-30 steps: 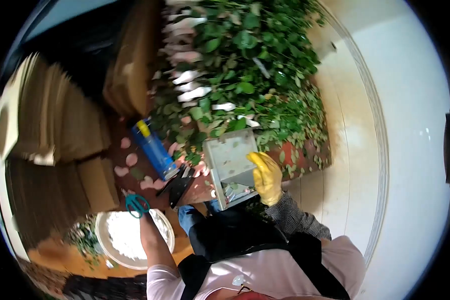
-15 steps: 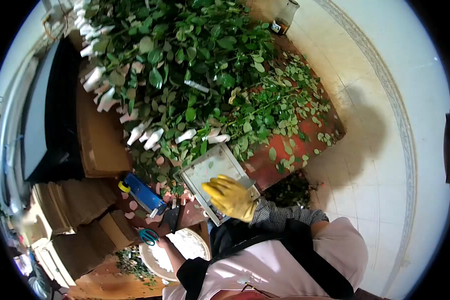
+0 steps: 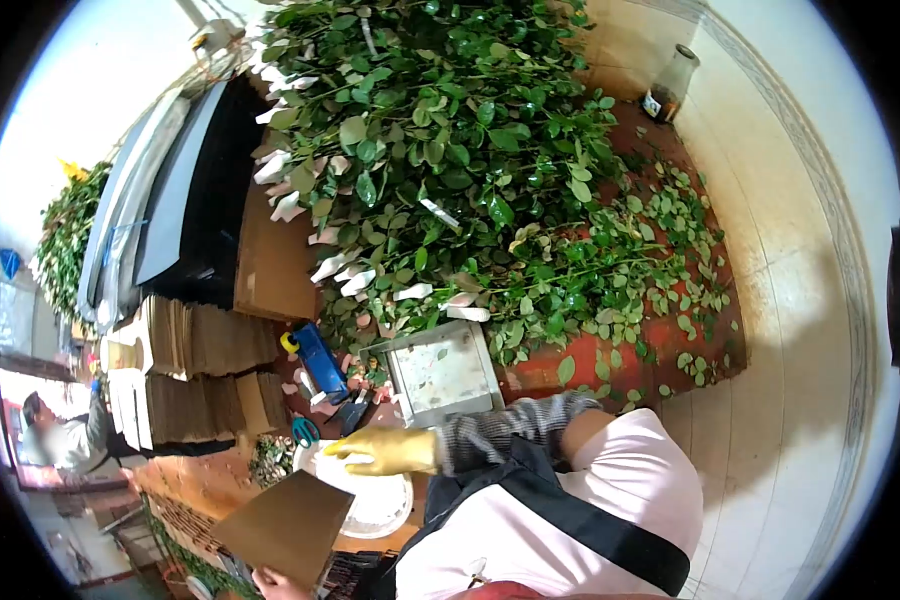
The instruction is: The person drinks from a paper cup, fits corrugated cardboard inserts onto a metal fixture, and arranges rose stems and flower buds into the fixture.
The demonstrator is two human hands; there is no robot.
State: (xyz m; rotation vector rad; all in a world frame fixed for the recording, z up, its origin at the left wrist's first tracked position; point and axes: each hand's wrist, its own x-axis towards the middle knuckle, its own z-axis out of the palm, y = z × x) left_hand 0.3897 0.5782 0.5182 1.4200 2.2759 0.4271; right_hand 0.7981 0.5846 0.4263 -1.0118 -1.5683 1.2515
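My left hand (image 3: 280, 583), bare and low in the view, grips the lower edge of a flat brown cardboard sheet (image 3: 288, 522). Most of that hand's fingers are hidden by the sheet. My right hand (image 3: 385, 451) wears a yellow glove, its fingers stretched out to the left, with nothing seen in it. It is over the rim area of a round white tub (image 3: 380, 505), just below a shallow metal tray (image 3: 445, 372). Teal-handled scissors (image 3: 305, 431) lie left of the glove. Beyond the tray is a large heap of leafy rose stems (image 3: 440, 150) with white-wrapped heads.
Stacked folded cardboard (image 3: 200, 340) stands at the left, near a blue tape dispenser (image 3: 320, 362). A glass jar (image 3: 670, 85) sits at the far right corner of the red table (image 3: 590, 375). Another person (image 3: 70, 435) is in the left background.
My left hand has left the scissors' side and now holds a cardboard sheet. My gloved right hand has moved left from the metal tray to the tub. The view has shifted left.
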